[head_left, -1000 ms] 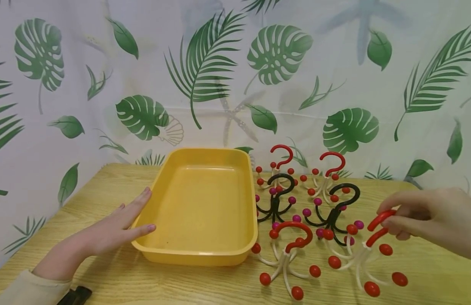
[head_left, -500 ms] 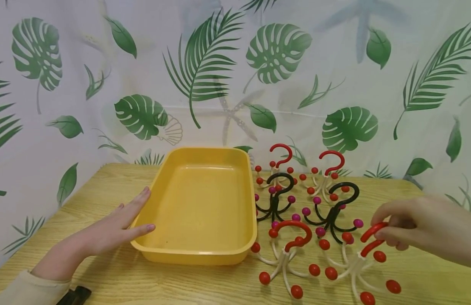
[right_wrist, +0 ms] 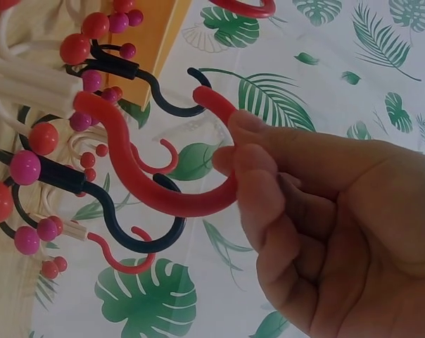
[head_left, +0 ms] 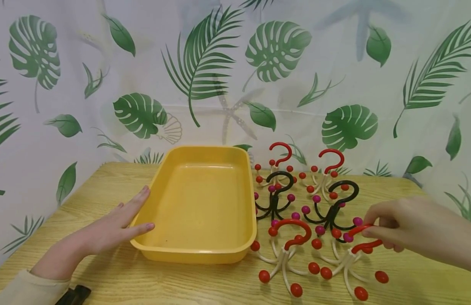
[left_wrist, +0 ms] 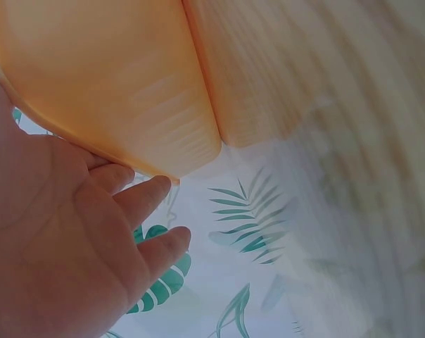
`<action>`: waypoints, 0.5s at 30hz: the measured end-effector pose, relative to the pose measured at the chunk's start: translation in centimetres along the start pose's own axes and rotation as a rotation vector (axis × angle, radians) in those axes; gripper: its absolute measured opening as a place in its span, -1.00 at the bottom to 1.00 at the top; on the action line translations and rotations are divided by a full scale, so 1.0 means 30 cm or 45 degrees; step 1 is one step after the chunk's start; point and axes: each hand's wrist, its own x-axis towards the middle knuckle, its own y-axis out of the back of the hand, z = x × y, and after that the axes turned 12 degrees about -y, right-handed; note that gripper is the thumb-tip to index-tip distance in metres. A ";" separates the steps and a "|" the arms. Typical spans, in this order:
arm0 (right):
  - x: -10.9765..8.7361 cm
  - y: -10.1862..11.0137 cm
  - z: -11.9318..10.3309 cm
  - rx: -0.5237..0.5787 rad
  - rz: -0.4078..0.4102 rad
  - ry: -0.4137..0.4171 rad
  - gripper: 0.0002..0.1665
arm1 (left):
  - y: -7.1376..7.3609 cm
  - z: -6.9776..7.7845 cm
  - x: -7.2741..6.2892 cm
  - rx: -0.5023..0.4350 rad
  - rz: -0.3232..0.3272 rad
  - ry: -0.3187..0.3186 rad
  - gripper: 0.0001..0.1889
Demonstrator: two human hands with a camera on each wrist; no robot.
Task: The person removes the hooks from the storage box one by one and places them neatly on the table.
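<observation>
My right hand (head_left: 414, 233) pinches the red hook of a white-stemmed hanger (head_left: 349, 257), whose curved arms end in red balls. In the right wrist view, thumb and fingers close on the bend of that red hook (right_wrist: 174, 202). The hanger tilts at the front right; whether all its balls touch the table cannot be told. Close on its left stands a matching red-hooked hanger (head_left: 285, 254). With fingers spread straight, my left hand (head_left: 101, 233) rests against the left side of a yellow tray (head_left: 193, 256), thumb over the rim. The left wrist view shows the tray's outer wall (left_wrist: 128, 84) above the fingers.
Behind the front pair stand two black hangers with magenta balls, one left (head_left: 274, 203) and one right (head_left: 332, 216). Two more red-hooked hangers, left (head_left: 284, 157) and right (head_left: 336, 157), are at the back by a leaf-print curtain (head_left: 204, 51). All are right of the tray on a wooden table (head_left: 204, 284).
My right hand has moved left and slightly down with the red-hooked hanger, bringing it closer to the front-left hanger. My left hand stays on the tray.
</observation>
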 end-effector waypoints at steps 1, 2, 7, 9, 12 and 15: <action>0.001 -0.001 -0.003 0.005 0.000 -0.001 -0.94 | 0.000 0.000 0.000 -0.001 -0.001 -0.001 -0.08; 0.001 -0.001 -0.005 0.018 -0.010 -0.007 -0.94 | 0.000 -0.001 0.000 0.000 -0.001 -0.002 -0.07; 0.003 -0.003 -0.012 0.036 -0.035 -0.029 -0.89 | 0.001 -0.001 0.001 -0.005 0.000 -0.006 -0.08; 0.003 -0.003 -0.014 0.037 -0.034 -0.041 -0.84 | 0.001 -0.001 0.001 -0.007 -0.001 -0.005 -0.08; 0.004 0.001 -0.011 0.053 -0.029 -0.067 -0.75 | 0.002 -0.002 0.000 -0.010 -0.004 -0.003 -0.08; 0.005 0.008 0.003 0.066 0.031 -0.099 -0.67 | 0.001 -0.003 -0.002 -0.006 -0.007 -0.002 -0.08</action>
